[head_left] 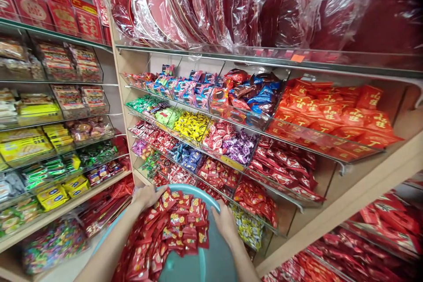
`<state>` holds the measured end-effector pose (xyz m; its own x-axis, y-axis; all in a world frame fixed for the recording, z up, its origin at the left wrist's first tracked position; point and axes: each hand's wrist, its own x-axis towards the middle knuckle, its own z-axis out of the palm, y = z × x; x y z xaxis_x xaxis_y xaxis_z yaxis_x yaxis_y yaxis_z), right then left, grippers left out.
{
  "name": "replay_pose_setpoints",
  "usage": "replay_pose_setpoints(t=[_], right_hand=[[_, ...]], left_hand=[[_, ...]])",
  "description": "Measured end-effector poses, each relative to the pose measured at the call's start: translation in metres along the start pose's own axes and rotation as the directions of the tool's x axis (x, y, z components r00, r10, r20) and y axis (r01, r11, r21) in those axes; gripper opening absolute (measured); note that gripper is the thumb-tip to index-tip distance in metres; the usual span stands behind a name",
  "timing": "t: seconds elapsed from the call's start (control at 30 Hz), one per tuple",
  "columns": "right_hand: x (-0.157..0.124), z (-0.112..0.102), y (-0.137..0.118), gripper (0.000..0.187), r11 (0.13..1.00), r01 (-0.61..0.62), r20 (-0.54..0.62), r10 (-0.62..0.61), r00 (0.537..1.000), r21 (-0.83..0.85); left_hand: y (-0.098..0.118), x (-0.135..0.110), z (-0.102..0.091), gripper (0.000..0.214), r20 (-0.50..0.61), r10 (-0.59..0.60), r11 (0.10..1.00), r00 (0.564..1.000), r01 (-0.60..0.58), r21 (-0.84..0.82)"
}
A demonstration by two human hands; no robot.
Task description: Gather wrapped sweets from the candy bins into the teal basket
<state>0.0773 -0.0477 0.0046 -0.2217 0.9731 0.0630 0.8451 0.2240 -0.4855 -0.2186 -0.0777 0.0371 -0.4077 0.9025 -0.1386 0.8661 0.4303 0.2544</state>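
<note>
Left hand [145, 196] and right hand [224, 222] grip the teal basin [205, 260] rim, fingers clamped, red candy packets [175, 229] heaped inside

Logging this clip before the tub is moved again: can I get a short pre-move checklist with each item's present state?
1. Left hand on the tub rim: ok, it holds the far left edge.
2. Right hand on the rim: ok, at the far right edge.
3. Red candy packets contained: not ok, heaped to the rim on the left.
4. Firmness of either grip: cannot tell, fingers partly hidden.
5. Tub close to the shelf bins: ok, just in front of the lower rows.
6. Tub's underside support: cannot tell, out of view.
</note>
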Motion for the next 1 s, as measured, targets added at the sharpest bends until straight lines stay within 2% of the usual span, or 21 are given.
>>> replay_pose_setpoints(t=[0.3,0.47,0.6,0.87,1.0], right_hand=[[0.007,-0.003,0.009,0.031,0.991,-0.134,-0.040,0.134,0.990,0.006],[0.014,0.009,-0.003,0.031,0.977,-0.214,-0.063,0.213,0.975,-0.016],[0.029,0.033,-0.036,0.030,0.973,-0.230,-0.079,0.228,0.970,-0.018],[0.074,0.095,-0.133,0.033,0.954,-0.297,-0.097,0.292,0.952,-0.041],[0.085,0.118,-0.169,0.033,0.937,-0.344,-0.116,0.336,0.935,-0.055]], left_hand=[[0.029,0.030,-0.003,0.075,-0.003,0.101,0.995,0.995,-0.101,0.002],[0.025,0.055,-0.008,0.077,0.022,0.184,0.983,0.983,-0.184,0.018],[-0.004,0.087,-0.017,0.075,0.050,0.200,0.980,0.979,-0.200,0.011],[-0.095,0.173,-0.047,0.079,0.062,0.282,0.957,0.957,-0.285,0.048],[-0.126,0.209,-0.054,0.080,0.107,0.326,0.940,0.939,-0.334,0.067]])
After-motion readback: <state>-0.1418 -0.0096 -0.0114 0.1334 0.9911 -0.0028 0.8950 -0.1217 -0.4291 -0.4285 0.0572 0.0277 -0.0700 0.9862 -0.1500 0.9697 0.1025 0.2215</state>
